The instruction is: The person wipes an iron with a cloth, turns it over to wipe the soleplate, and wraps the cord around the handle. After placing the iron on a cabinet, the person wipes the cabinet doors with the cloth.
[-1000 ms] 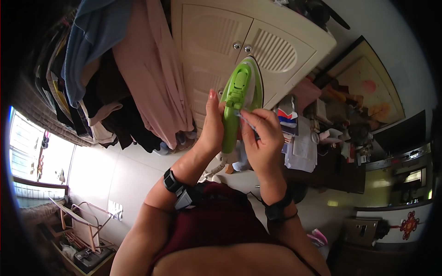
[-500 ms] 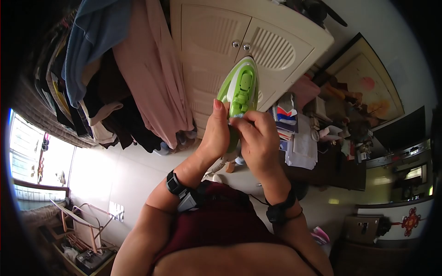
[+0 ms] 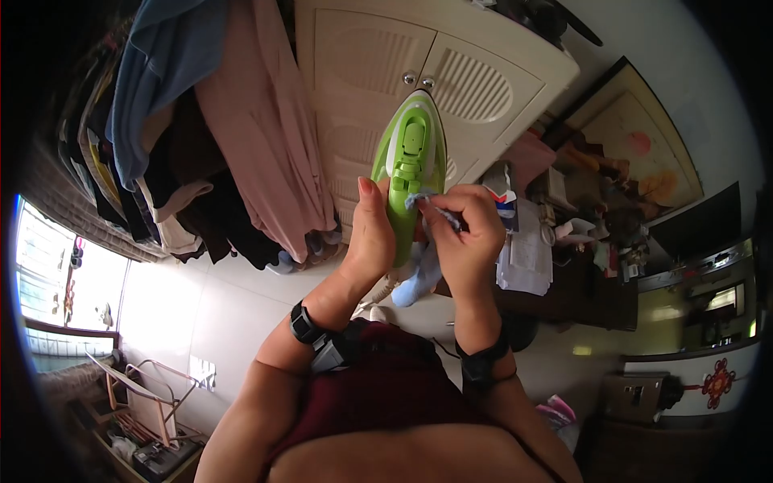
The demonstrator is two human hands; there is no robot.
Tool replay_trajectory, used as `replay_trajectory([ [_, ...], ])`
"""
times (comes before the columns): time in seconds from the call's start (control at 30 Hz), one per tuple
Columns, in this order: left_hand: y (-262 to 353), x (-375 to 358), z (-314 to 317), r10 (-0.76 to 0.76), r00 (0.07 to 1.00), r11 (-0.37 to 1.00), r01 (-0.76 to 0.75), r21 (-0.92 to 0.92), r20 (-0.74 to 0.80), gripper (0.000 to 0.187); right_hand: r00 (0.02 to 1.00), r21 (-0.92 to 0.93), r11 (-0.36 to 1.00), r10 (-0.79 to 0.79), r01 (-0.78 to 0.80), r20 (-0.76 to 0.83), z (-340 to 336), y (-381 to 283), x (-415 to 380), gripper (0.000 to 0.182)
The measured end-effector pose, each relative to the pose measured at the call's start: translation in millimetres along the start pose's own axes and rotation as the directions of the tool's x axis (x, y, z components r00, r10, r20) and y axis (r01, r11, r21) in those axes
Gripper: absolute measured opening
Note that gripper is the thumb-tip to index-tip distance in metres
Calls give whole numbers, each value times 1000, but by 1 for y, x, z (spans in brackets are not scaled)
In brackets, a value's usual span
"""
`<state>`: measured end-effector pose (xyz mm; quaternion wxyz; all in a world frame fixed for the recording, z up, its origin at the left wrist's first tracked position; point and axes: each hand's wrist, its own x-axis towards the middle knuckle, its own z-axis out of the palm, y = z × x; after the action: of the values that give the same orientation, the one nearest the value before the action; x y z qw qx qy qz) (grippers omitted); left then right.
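A green and white clothes iron (image 3: 411,141) is held up in front of me with its tip pointing away. My left hand (image 3: 373,229) grips it by the left side of its handle, thumb up. In my right hand (image 3: 469,237) a light blue cloth (image 3: 417,291) is pinched; one end touches the top of the handle and the rest hangs below the hand. The iron's underside is hidden from me. Its pale cord (image 3: 385,288) drops from the rear of the handle.
A cream cabinet (image 3: 362,56) with louvred doors stands ahead. Hanging clothes (image 3: 258,137) fill the left side. Papers (image 3: 527,249) are stacked on a dark desk (image 3: 588,299) at the right. A folding chair (image 3: 153,398) leans at the lower left.
My right hand has shifted slightly right and back, and more of the blue cloth now shows. The iron has moved a little left in the view.
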<state>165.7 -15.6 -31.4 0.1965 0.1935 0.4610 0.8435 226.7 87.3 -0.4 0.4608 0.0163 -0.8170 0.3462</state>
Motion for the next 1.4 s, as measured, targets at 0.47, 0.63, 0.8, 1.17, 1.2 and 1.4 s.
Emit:
replay_trajectory([
  [0.47, -2, 10, 1, 11, 999, 996, -14, -92, -36, 100, 980, -80, 977, -200, 199, 7, 1, -17, -6, 32],
  [0.63, 10, 7, 0, 33, 999, 996, -30, -89, 28, 97, 973, -155, 967, -180, 202, 142, 12, -3, -9, 35],
  [0.8, 5, 8, -10, 50, 998, 999, -49, -8, 47, 99, 982, -56, 985, -155, 161, 110, 14, -1, -13, 27],
  [1.17, 9, 19, -19, 82, 996, 992, -85, 88, 37, 95, 950, -92, 961, -237, 259, 201, 22, -1, -1, 32],
  [1.2, 7, 20, -22, 84, 995, 992, -88, 95, 49, 96, 944, -108, 952, -259, 285, 205, 25, 0, -3, 34],
  [1.4, 0, 25, -29, 73, 991, 997, -76, 18, 115, 98, 967, 374, 905, 125, -204, 224, 10, 19, -3, 9],
])
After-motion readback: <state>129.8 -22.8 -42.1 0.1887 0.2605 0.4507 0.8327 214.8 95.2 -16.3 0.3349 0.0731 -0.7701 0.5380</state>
